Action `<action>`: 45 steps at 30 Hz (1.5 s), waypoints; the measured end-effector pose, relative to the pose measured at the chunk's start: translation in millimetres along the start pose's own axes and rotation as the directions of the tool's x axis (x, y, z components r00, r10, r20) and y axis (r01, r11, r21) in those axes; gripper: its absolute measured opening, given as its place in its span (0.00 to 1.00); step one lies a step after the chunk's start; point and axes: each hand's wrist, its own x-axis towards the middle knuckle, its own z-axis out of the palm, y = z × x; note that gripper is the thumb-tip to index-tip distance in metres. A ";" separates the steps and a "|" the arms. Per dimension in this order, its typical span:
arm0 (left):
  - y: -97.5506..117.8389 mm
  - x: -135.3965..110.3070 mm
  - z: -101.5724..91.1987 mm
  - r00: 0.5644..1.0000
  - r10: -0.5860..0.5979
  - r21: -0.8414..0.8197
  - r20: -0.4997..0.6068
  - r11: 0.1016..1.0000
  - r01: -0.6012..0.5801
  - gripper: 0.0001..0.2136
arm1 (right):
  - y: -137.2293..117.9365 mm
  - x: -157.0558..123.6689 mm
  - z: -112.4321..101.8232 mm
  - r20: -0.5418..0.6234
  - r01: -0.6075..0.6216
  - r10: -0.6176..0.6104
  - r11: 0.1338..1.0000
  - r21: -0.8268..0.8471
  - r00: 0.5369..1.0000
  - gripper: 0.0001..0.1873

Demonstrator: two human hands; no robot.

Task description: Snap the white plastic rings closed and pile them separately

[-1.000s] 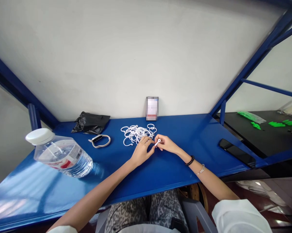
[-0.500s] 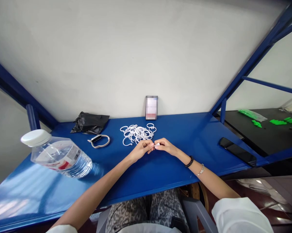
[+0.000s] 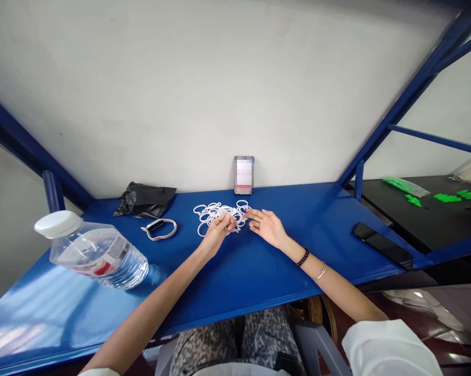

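A heap of white plastic rings (image 3: pixel 215 213) lies on the blue table (image 3: pixel 259 266), near the wall. My left hand (image 3: pixel 219 230) rests at the heap's near edge with its fingertips pinched on a white ring. Just right of the heap, my right hand (image 3: pixel 267 226) is spread open with nothing in it, its fingers pointing toward the rings. A black bead bracelet and a thin silver one circle the right wrist.
A large water bottle (image 3: pixel 92 251) lies on its side at the left. A beige smartwatch (image 3: pixel 160 228) and a crumpled black bag (image 3: pixel 144 199) sit left of the rings. A small card (image 3: pixel 244 175) leans on the wall. A black phone (image 3: pixel 382 244) lies at the right.
Both hands held a white ring together nearer to me. They have now moved forward to the heap; the right hand has let go and opened, while the left keeps a pinch at the rings.
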 end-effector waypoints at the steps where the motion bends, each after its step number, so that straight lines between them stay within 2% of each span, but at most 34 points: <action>1: 1.9 2.5 -4.5 0.997 0.069 0.115 -0.043 0.991 -0.063 0.21 | -1.8 2.1 -5.0 -0.054 0.023 -0.023 1.000 0.002 0.998 0.20; 2: 3.6 5.1 -9.5 0.986 0.158 0.263 -0.058 0.955 -0.138 0.20 | -3.3 4.4 -10.5 -0.110 0.044 -0.044 0.999 -0.001 0.993 0.19; 3: 4.8 7.8 -15.1 0.969 0.245 0.432 -0.031 0.878 -0.208 0.20 | -4.7 6.7 -16.0 -0.165 0.064 -0.064 0.998 -0.006 0.984 0.18; 4: 5.1 10.5 -21.0 0.942 0.336 0.591 0.006 0.758 -0.275 0.18 | -5.7 8.9 -21.2 -0.212 0.082 -0.084 0.996 -0.014 0.974 0.18; 6: 2.6 15.5 -32.4 0.867 0.482 0.818 0.126 0.444 -0.366 0.15 | -6.9 12.8 -29.1 -0.267 0.112 -0.122 0.992 -0.053 0.956 0.17; 7: 0.1 17.6 -37.3 0.837 0.518 0.876 0.178 0.303 -0.374 0.14 | -7.2 14.3 -31.4 -0.279 0.124 -0.144 0.988 -0.088 0.949 0.16; 8: -3.0 19.4 -41.4 0.824 0.517 0.910 0.231 0.185 -0.371 0.13 | -7.3 15.3 -32.7 -0.281 0.134 -0.168 0.982 -0.135 0.945 0.15; 9: -6.2 20.8 -44.5 0.821 0.506 0.928 0.263 0.099 -0.358 0.12 | -7.3 15.9 -33.0 -0.279 0.143 -0.194 0.971 -0.190 0.941 0.14; 11: -11.2 22.3 -47.7 0.823 0.488 0.943 0.292 -0.005 -0.332 0.10 | -7.3 16.4 -32.0 -0.268 0.154 -0.239 0.941 -0.303 0.933 0.13; 16: -10.3 18.2 -42.1 0.799 0.546 0.964 0.251 -0.065 -0.258 0.13 | -6.3 20.0 -33.3 -0.222 0.159 -0.323 0.825 -0.542 0.920 0.12; 18: -9.4 14.6 -34.8 0.785 0.546 0.954 0.292 -0.109 -0.279 0.15 | -4.9 24.9 -37.5 -0.197 0.160 -0.357 0.759 -0.631 0.913 0.13; 20: -11.6 11.8 -23.8 0.772 0.484 0.910 0.413 -0.193 -0.367 0.16 | -3.2 31.5 -42.5 -0.160 0.176 -0.401 0.680 -0.712 0.902 0.13; 22: -17.6 11.3 -9.4 0.746 0.372 0.833 0.553 -0.264 -0.486 0.18 | -1.9 39.1 -46.9 -0.097 0.212 -0.455 0.580 -0.786 0.885 0.14; 24: -26.7 13.9 6.6 0.715 0.269 0.762 0.646 -0.286 -0.581 0.18 | -1.6 47.2 -50.4 -0.025 0.244 -0.487 0.479 -0.843 0.873 0.15; 27: -42.3 22.0 27.8 0.706 0.190 0.729 0.682 -0.252 -0.637 0.19 | -3.0 60.2 -54.5 0.094 0.295 -0.502 0.340 -0.893 0.860 0.17; 30: -54.7 29.7 38.6 0.750 0.176 0.767 0.638 -0.235 -0.597 0.19 | -4.4 73.8 -58.4 0.232 0.371 -0.467 0.231 -0.899 0.853 0.18; 33: -61.4 32.7 38.5 0.783 0.183 0.799 0.594 -0.248 -0.548 0.20 | -3.9 85.1 -61.9 0.294 0.400 -0.416 0.193 -0.896 0.861 0.18; 37: -65.9 31.6 34.0 0.826 0.195 0.837 0.529 -0.278 -0.471 0.22 | -1.0 91.2 -63.6 0.299 0.393 -0.404 0.171 -0.904 0.864 0.14; 41: -66.4 29.8 33.6 0.829 0.227 0.853 0.511 -0.256 -0.455 0.21 | 0.4 88.4 -60.0 0.262 0.380 -0.440 0.203 -0.903 0.859 0.08; 45: -62.3 28.2 34.2 0.830 0.223 0.851 0.511 -0.264 -0.453 0.20 | 0.1 84.7 -53.0 0.223 0.374 -0.467 0.259 -0.891 0.856 0.09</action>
